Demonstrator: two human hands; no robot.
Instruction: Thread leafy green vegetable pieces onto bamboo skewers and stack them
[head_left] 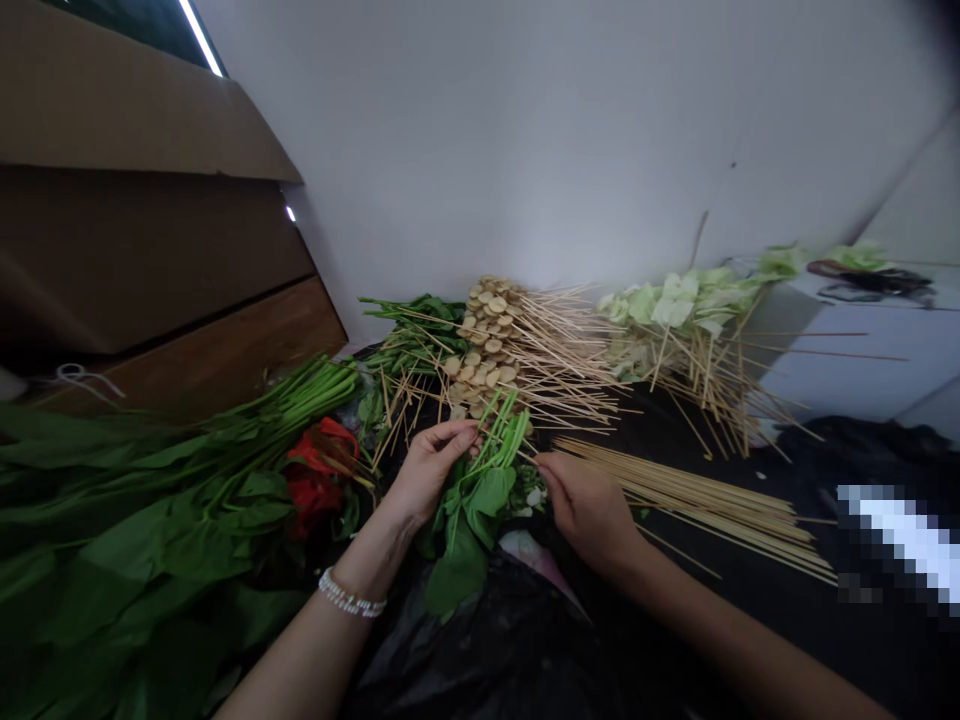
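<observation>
My left hand (pixel 437 462), with a beaded bracelet at the wrist, is closed in a pinch at the left side of several leafy green stems (pixel 511 440). Their broad leaves (pixel 459 570) hang down between my hands. From the right, my right hand (pixel 589 505) grips a thin bamboo skewer (pixel 527 457) that runs to the stems. How far the skewer passes through them is partly hidden. A bundle of bare bamboo skewers (pixel 720 500) lies just right of my right hand.
Skewered pale round slices (pixel 487 350) are piled behind my hands, beside skewered greens (pixel 416 335). Skewered pale cabbage-like leaves (pixel 682 300) lie at the back right. Large loose greens (pixel 187 520) and a red plastic piece (pixel 319 475) are at left. Black plastic (pixel 480 660) covers the near surface.
</observation>
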